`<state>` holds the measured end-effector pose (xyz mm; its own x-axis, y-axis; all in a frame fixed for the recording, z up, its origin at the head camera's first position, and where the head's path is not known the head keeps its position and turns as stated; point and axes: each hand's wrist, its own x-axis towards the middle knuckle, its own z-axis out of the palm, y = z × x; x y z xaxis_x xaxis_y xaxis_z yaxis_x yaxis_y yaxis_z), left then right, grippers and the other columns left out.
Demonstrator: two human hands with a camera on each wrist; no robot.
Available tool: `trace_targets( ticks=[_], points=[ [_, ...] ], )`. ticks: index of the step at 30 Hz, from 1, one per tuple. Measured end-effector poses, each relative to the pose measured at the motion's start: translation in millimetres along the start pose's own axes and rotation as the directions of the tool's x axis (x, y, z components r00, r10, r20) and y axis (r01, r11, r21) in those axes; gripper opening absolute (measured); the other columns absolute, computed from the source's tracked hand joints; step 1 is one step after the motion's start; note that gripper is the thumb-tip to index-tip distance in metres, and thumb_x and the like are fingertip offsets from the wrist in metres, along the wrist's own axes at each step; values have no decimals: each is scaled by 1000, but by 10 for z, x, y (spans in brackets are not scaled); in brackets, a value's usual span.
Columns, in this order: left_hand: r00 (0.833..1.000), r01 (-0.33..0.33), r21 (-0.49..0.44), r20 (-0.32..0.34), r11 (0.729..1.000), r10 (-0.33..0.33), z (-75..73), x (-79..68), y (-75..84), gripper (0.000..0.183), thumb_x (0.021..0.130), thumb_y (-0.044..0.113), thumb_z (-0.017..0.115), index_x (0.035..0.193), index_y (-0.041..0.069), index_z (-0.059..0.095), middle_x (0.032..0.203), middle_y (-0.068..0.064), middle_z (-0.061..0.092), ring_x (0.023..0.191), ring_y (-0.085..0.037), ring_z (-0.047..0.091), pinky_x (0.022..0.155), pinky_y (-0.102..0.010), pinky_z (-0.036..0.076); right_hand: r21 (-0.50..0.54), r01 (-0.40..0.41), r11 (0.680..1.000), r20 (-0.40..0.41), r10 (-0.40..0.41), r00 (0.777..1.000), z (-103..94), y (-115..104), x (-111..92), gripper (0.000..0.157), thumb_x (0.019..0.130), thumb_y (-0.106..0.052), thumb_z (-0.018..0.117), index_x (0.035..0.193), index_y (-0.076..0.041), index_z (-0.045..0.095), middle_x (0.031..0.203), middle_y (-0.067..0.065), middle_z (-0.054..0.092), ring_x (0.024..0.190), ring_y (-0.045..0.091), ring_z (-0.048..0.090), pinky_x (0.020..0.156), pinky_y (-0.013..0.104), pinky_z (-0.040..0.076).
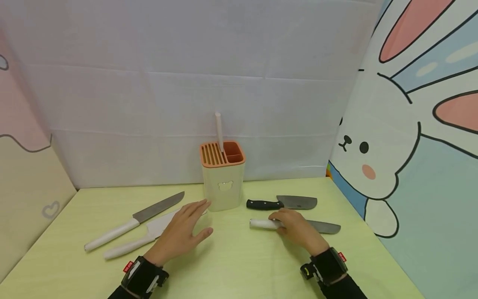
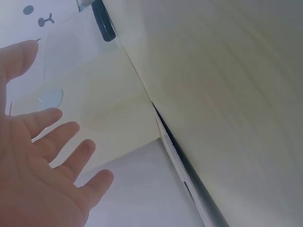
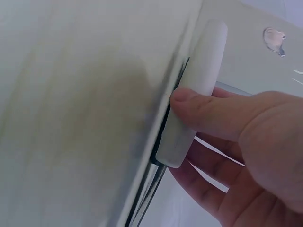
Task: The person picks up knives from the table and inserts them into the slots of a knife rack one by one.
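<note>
We see a white-handled knife [image 1: 261,224] on the table [image 1: 239,261], under our right hand [image 1: 296,228], thumb and fingers pinching its handle [image 3: 206,61], blade [image 1: 325,227] pointing right, our left hand [image 1: 181,232] hovering by the cleaver [image 1: 159,224], fingers straight, thumb spread.

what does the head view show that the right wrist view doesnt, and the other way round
Only the head view: the left hand, the straight knife and cleaver on the left, and the holder's orange top with an upright white handle.

Only the right wrist view: the inner sides of the fingers of the right hand.

Both: that hand gripping a white knife handle, the holder's pale body and its cutout.
</note>
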<state>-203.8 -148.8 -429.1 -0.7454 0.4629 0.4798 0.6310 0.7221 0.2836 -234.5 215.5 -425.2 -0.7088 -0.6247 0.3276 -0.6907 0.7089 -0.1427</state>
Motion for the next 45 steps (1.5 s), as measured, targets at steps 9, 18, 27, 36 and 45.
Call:
trace_targets(
  ticks=[9, 18, 27, 36, 45],
  points=[
    [1000, 16, -27, 5, 999, -16, -63, 29, 11, 71, 92, 48, 61, 148, 14, 33, 147, -9, 37, 131, -30, 34, 101, -58, 32, 45, 11, 999, -23, -10, 1000, -211, -127, 139, 40, 77, -4, 79, 113, -14, 63, 101, 0, 62, 87, 13, 57, 73, 32, 52],
    [1000, 28, -52, 2, 998, -28, -78, 47, 8, 70, 93, 48, 59, 149, 14, 32, 148, -8, 35, 133, -28, 31, 102, -59, 31, 100, 17, 995, -113, -5, 994, -402, -326, 338, 42, 78, -4, 78, 117, -12, 63, 97, -3, 61, 83, 10, 55, 71, 30, 51],
    [999, 44, -72, -4, 996, -44, -104, 74, 28, 70, 93, 47, 60, 149, 15, 31, 149, -6, 34, 133, -28, 30, 104, -59, 29, 185, 47, 982, -230, -3, 973, -537, -518, 469, 44, 80, -6, 77, 120, -12, 62, 101, -1, 62, 87, 9, 56, 72, 31, 52],
    [999, 39, -77, -24, 996, -41, -131, 133, 34, 70, 94, 49, 58, 149, 15, 31, 149, -5, 34, 134, -28, 30, 106, -58, 26, 281, 79, 956, -324, 17, 946, -650, -698, 585, 46, 80, -6, 76, 123, -12, 60, 108, 1, 62, 94, 10, 58, 77, 34, 55],
    [998, 57, -94, -20, 994, -59, -194, 144, 56, 70, 94, 49, 57, 150, 17, 30, 150, -5, 33, 135, -28, 28, 106, -60, 25, 364, 71, 929, -378, 77, 923, -724, -824, 672, 48, 83, -7, 74, 127, -12, 57, 111, 1, 61, 94, 11, 59, 79, 32, 54]
  ],
)
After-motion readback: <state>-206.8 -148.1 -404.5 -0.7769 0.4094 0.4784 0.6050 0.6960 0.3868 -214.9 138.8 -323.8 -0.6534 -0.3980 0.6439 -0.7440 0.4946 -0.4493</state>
